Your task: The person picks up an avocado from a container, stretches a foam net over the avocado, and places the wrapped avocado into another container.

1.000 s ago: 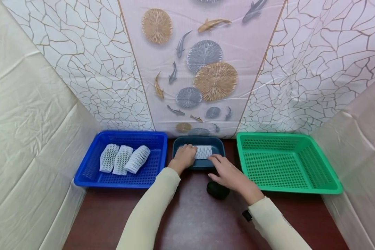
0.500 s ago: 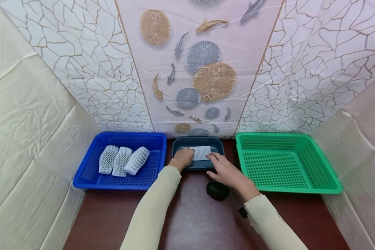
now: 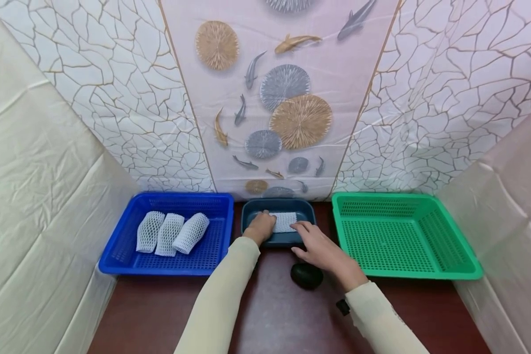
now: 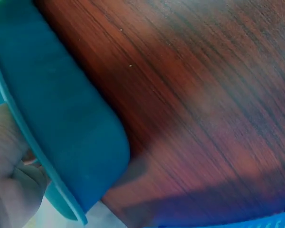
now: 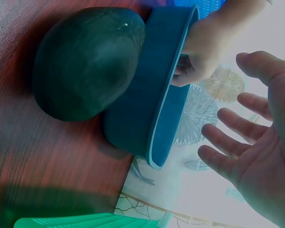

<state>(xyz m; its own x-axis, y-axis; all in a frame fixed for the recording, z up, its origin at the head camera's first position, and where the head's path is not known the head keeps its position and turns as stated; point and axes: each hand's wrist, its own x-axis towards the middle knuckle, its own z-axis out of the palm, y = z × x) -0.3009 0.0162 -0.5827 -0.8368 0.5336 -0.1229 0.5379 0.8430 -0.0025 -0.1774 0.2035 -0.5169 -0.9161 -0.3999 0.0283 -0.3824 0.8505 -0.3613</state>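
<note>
Inside a small dark teal tray [image 3: 285, 241] lies a white foam net sleeve [image 3: 285, 222], flat and pale. My left hand [image 3: 261, 228] reaches into the tray with curled fingers and grips the sleeve's left end. In the left wrist view only part of that hand [image 4: 12, 175] shows behind the tray wall. My right hand [image 3: 322, 247] hovers over the tray's right side, fingertips near the sleeve's right end; whether they touch is unclear. The right wrist view shows this hand's fingers [image 5: 228, 121] spread and loosely bent. A dark green avocado [image 5: 90, 64] sits on the table before the tray.
At the left stands a blue basket [image 3: 159, 270] with white foam net sleeves [image 3: 170, 235] lying in it. A green basket [image 3: 407, 274] is at the right. Patterned cloth [image 3: 265, 118] hangs directly behind the tray, above the dark red-brown table [image 3: 274, 314].
My left hand's fingers have curled in more at the sleeve's left end. The right hand stays almost where it was. The whole head view has shifted slightly; avocado and baskets keep their places.
</note>
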